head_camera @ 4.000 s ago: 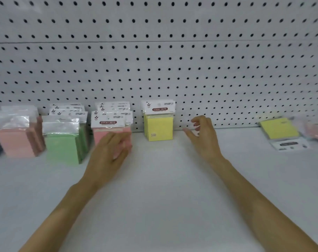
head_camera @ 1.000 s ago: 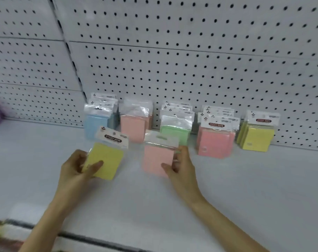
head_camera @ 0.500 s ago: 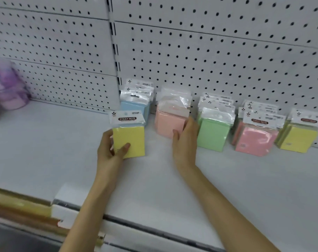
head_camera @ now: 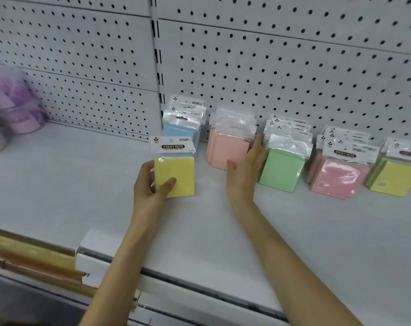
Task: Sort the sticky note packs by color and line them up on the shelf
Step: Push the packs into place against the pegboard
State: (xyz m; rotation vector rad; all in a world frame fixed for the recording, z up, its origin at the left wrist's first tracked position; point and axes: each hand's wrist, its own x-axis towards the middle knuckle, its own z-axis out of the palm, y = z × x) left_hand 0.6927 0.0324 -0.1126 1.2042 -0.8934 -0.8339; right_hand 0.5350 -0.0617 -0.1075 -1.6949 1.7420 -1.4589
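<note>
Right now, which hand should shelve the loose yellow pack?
Left, probably: the left hand has its grip on the yellow pack; the right hand lies open against the peach stack, holding nothing.

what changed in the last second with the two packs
The right hand set its peach pack back against its row, fingers now straight on it. The left hand still grips the yellow pack, now upright before the blue row. The green row, pink row and yellow row stayed.

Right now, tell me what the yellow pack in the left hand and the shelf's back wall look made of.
The yellow pack: matte paper block, seemingly in clear glossy plastic film, with a white printed card header. The back wall: probably white-painted sheet metal, matte, given its even rows of punched holes.
</note>
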